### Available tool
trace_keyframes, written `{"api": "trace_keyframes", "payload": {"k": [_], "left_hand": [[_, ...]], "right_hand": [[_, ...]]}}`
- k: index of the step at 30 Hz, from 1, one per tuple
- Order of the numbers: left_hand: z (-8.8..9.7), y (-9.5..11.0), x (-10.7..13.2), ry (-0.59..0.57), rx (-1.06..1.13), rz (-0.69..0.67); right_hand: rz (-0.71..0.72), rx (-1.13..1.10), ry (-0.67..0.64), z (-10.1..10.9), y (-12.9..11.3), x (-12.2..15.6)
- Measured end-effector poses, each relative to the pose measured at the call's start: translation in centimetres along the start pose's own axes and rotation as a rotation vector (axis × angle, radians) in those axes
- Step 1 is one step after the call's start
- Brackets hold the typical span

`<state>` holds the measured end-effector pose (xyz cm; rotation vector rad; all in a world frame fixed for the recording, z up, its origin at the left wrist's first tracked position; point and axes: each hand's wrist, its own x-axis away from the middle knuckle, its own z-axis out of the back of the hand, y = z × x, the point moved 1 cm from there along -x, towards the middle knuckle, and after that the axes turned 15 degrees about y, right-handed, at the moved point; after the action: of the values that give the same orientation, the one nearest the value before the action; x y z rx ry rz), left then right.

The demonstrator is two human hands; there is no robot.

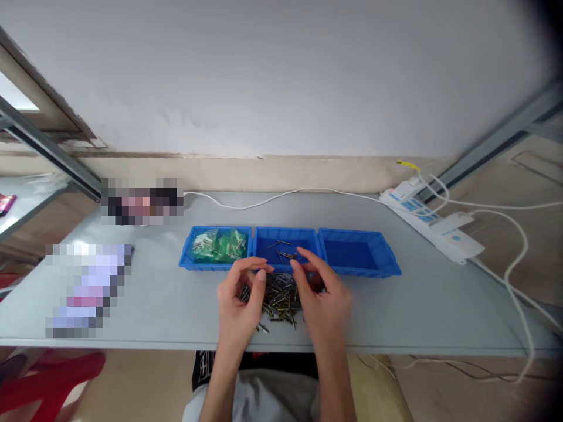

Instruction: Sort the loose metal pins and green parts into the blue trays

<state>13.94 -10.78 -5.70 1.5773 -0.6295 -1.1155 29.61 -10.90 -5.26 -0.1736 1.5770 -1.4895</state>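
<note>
A pile of metal blind rivets [281, 302] with long thin pins lies on the table between my hands. My left hand [241, 293] curls over its left side, thumb and fingertips close together; whatever is between them is hidden. From the right, my right hand [325, 293] reaches to the front rim of the middle blue bin [285, 234]. Its thumb and index finger are closed around the ends of a few rivets [285, 255], whose pins point left over the bin. Another couple of thin pieces [281, 242] lie farther back in that bin.
To the left, a blue bin [187, 255] holds green and clear bags of small parts [220, 245]. A third blue bin [360, 249] adjoins on the right. A white power strip [428, 220] with cables stands at the right. Two blurred-out objects are on the table's left side.
</note>
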Motion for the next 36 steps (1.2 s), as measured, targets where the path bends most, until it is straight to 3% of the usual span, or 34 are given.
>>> {"api": "trace_keyframes", "payload": {"k": [6,13,21,27,36], "left_hand": [[0.3,-0.1,-0.1,0.025,0.017,0.029],[0.4,0.0,0.0,0.031,0.023,0.036],[0.2,0.0,-0.1,0.02,0.028,0.033],[0.4,-0.3,0.0,0.004,0.015,0.043],[0.5,-0.3,-0.1,-0.008,-0.003,0.043]], "right_hand": [[-0.027,0.13,0.021,1.8,0.7,-1.0],[-0.004,0.236,-0.403,4.3,1.9,-2.3],[-0.084,0.335,-0.55,3.7,2.1,-1.8],[-0.068,0.426,-0.569,3.0,2.3,-1.3],[-0.066,0.348,-0.542,2.5,2.2,-1.2]]}}
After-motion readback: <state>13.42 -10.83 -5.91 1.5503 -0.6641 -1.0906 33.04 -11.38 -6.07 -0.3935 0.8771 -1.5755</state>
